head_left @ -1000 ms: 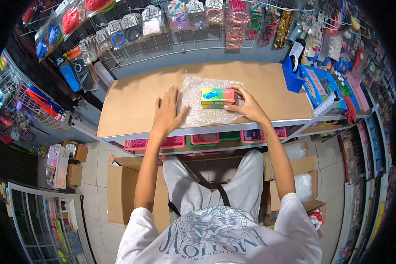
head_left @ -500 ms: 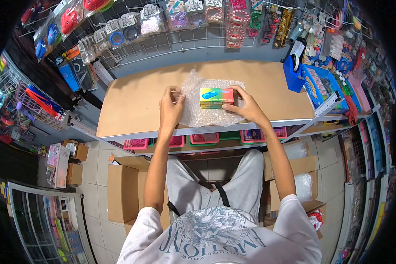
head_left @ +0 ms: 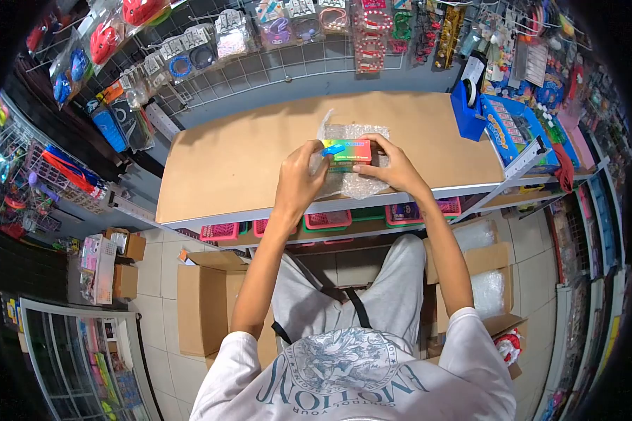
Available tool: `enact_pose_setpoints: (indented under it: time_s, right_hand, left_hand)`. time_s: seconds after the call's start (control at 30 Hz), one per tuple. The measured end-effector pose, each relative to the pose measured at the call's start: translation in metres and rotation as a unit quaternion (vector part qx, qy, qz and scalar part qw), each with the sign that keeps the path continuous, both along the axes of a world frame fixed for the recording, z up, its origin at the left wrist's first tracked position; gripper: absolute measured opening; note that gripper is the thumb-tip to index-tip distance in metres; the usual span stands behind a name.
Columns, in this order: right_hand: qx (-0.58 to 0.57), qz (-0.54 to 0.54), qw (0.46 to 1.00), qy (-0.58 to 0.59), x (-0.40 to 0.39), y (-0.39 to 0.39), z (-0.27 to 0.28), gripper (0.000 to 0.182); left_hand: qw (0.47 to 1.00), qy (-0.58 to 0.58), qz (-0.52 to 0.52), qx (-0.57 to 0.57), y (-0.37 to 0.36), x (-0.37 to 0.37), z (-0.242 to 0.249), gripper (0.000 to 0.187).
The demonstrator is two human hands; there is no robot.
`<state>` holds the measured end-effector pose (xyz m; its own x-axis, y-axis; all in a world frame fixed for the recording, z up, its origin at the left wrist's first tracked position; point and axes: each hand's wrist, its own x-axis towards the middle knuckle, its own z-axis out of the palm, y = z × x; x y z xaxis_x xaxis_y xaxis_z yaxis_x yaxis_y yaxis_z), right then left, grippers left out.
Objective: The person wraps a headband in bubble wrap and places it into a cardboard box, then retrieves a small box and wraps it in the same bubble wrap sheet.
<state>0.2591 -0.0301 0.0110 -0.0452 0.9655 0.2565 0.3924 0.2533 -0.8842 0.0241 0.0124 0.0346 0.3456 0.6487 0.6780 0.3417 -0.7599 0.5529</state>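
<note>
A whiteboard eraser box, coloured yellow, green and red with a blue eraser printed on top, rests on a sheet of bubble wrap. My right hand grips the box at its right end, thumb at the front and fingers behind. At the box's left end, my left hand is closed on the wrap's left side, which is folded up against the box. Its fingertips are partly hidden by the wrap and the hand itself.
The brown-topped table carries a blue tape dispenser and a blue display box on the right. Pink baskets sit on the shelf below. Cardboard boxes flank my legs. Packaged goods hang on a wire grid behind.
My left hand has moved right, bringing the bubble wrap's left side up to the box. My right hand keeps its grip on the box.
</note>
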Motion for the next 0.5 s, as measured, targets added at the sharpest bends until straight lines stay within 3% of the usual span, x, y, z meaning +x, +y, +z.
enact_pose_setpoints:
  time_s: [0.2,0.3,0.33,0.43,0.5]
  right_hand:
    - [0.053,-0.022,0.997,-0.045,-0.002,-0.002,-0.007,0.065]
    - [0.087,-0.11,0.99,0.013,0.01,0.004,-0.01,0.061]
    - [0.082,-0.183,0.978,0.055,0.012,0.005,-0.013,0.062]
    - [0.018,-0.322,0.927,-0.194,0.035,0.003,-0.018,0.059]
    - [-0.013,-0.278,0.923,-0.265,0.037,0.001,-0.012,0.051]
  left_hand:
    - [0.998,0.057,0.025,0.018,-0.012,0.009,0.004,0.022]
    - [0.991,0.126,0.042,-0.014,-0.015,0.013,0.003,0.025]
    - [0.99,0.137,0.034,0.004,-0.014,0.014,0.003,0.027]
    - [0.985,0.16,0.023,0.053,-0.01,0.013,0.0,0.031]
    - [0.984,0.16,0.021,0.077,-0.009,0.015,0.0,0.032]
